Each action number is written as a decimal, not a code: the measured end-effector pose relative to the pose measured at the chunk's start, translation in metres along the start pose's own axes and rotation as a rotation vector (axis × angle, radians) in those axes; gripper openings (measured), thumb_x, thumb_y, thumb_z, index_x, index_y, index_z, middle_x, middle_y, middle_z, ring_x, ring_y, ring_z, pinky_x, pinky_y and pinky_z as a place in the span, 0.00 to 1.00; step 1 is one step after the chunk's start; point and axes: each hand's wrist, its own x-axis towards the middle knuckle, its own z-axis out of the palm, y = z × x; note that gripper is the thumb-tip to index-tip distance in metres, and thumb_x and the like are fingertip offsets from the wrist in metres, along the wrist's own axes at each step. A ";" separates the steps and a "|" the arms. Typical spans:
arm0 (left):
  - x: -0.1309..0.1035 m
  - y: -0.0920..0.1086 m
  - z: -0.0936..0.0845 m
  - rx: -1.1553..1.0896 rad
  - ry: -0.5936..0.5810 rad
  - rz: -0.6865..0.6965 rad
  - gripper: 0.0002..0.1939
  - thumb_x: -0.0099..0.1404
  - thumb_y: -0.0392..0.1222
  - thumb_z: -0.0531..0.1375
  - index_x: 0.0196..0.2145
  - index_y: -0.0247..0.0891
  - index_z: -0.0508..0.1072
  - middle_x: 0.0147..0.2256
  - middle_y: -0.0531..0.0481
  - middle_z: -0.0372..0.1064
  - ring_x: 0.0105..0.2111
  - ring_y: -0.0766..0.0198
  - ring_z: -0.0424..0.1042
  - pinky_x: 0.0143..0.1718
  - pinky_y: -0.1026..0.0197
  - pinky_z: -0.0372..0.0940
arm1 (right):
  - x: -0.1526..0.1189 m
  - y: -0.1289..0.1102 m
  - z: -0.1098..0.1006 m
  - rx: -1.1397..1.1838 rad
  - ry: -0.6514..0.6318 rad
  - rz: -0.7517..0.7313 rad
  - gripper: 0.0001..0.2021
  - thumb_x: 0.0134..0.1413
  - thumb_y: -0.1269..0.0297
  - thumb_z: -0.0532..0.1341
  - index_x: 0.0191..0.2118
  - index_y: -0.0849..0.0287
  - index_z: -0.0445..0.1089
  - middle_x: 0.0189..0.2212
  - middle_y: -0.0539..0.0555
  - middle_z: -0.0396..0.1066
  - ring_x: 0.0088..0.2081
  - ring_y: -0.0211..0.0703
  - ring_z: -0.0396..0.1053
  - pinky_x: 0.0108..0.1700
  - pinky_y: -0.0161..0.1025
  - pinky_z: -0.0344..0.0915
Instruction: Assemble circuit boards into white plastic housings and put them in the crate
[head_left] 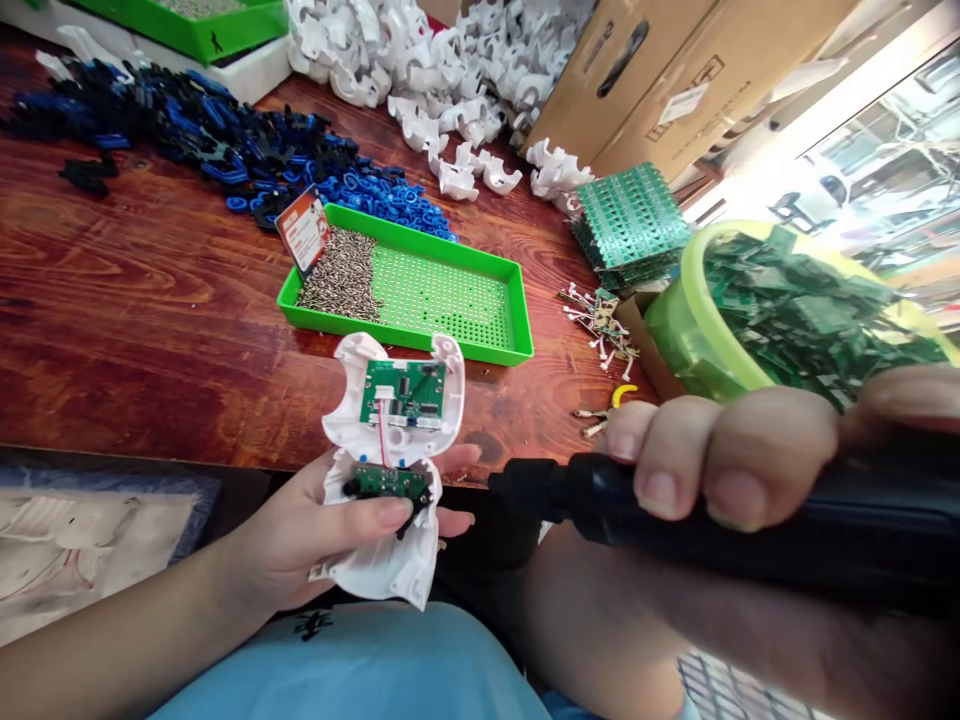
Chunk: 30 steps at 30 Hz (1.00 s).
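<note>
My left hand grips a white plastic housing opened into two halves, with the thumb pressed over the lower half. A green circuit board sits in the upper half, and a smaller board lies in the lower one. Thin red and white wires run between them from a white connector. Wrapped around a black electric screwdriver is my right hand. The screwdriver lies sideways, its tip pointing left toward the housing but apart from it. Just beyond the housing stands a green tray with a heap of small screws.
Blue and black plastic parts are piled at the back left, white shells behind. A cardboard box, stacked green boards and a yellow-green tub of boards stand right. Connector wires and yellow-handled cutters lie nearby.
</note>
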 end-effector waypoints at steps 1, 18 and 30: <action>0.001 -0.001 0.002 0.005 -0.012 -0.009 0.17 0.58 0.35 0.68 0.45 0.48 0.80 0.53 0.50 0.75 0.44 0.54 0.79 0.41 0.64 0.74 | 0.000 -0.003 0.005 0.032 0.033 -0.027 0.10 0.58 0.52 0.61 0.36 0.52 0.65 0.19 0.43 0.56 0.18 0.33 0.57 0.22 0.39 0.61; 0.010 -0.008 0.022 0.124 0.221 0.060 0.07 0.63 0.34 0.62 0.34 0.39 0.83 0.31 0.52 0.80 0.29 0.67 0.76 0.30 0.73 0.68 | -0.007 -0.023 -0.012 0.110 -0.136 0.057 0.16 0.51 0.43 0.63 0.44 0.39 0.64 0.21 0.48 0.59 0.24 0.44 0.63 0.29 0.46 0.65; 0.014 0.025 0.025 0.265 0.384 0.148 0.06 0.58 0.31 0.67 0.36 0.33 0.81 0.34 0.47 0.82 0.34 0.61 0.80 0.37 0.68 0.73 | -0.003 -0.016 -0.023 0.091 -0.056 -0.002 0.08 0.57 0.47 0.59 0.40 0.40 0.67 0.20 0.46 0.61 0.22 0.39 0.63 0.33 0.43 0.67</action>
